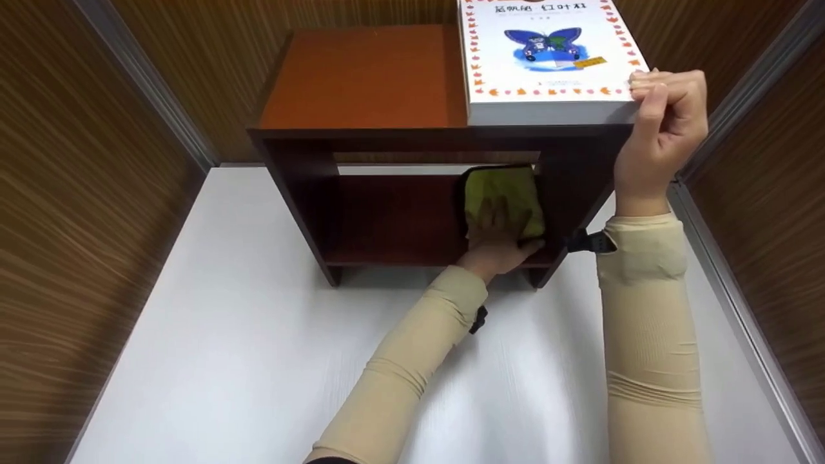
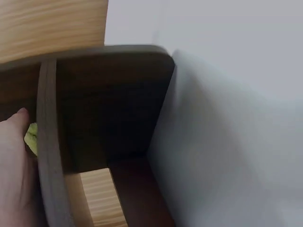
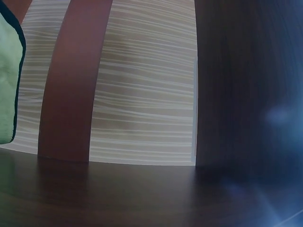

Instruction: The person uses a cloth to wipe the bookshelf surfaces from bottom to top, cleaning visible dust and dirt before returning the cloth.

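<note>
A yellow-green cloth [image 1: 506, 183] with a dark edge is inside the dark brown shelf unit [image 1: 393, 219], near its right side panel. My left hand [image 1: 495, 241] rests on the cloth with its fingers spread. In the left wrist view, that hand [image 2: 14, 170] is at the left edge, beside a sliver of the cloth [image 2: 31, 138]. On the unit's top lies a thick white book [image 1: 548, 38] with a butterfly picture. My right hand [image 1: 670, 129] holds the book's front right corner, fingers curled. The right wrist view shows the cloth [image 3: 9, 80] but not that hand.
The unit's orange-brown top [image 1: 367, 77] extends left of the book. A white surface [image 1: 245, 335] lies under and in front of the unit. Wood-patterned walls [image 1: 84, 212] enclose the space at left, right and back.
</note>
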Demonstrator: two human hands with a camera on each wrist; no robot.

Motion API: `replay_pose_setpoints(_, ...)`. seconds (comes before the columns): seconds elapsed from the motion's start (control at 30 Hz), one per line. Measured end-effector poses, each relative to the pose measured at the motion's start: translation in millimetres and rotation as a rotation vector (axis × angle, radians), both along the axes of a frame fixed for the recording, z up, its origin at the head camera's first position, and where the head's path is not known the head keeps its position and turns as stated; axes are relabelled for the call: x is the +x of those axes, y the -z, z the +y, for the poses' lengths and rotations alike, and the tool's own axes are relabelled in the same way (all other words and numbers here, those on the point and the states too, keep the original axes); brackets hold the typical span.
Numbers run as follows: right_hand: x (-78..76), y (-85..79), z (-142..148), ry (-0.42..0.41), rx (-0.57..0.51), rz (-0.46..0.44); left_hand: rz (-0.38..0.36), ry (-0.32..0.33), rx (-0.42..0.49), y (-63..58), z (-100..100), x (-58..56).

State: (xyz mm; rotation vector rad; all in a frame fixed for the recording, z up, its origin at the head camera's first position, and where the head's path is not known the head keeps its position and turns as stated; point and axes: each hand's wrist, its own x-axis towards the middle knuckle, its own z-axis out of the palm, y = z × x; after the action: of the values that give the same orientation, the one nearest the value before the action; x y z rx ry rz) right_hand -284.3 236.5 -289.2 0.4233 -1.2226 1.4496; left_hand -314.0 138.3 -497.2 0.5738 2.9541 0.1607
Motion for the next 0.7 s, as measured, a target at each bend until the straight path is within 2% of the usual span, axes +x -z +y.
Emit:
replay_pose_setpoints(0.17, -2.3, -0.4, 4.4, 0.007, 0.001, 0.000, 0.005, 0.009, -0.018, 1.4, 1.3, 18.1)
replay_pose_setpoints(0.43, -7.1, 4.2, 8.7, 0.018, 0.029, -0.019, 0.060, 0.031, -0.056, 8.8, -2.1, 43.9)
replay_pose_setpoints(0.7, 0.5, 0.6, 1.2, -0.006, 0.014, -0.005, 0.059, 0.037, -0.081, 9.0, -8.4, 58.6)
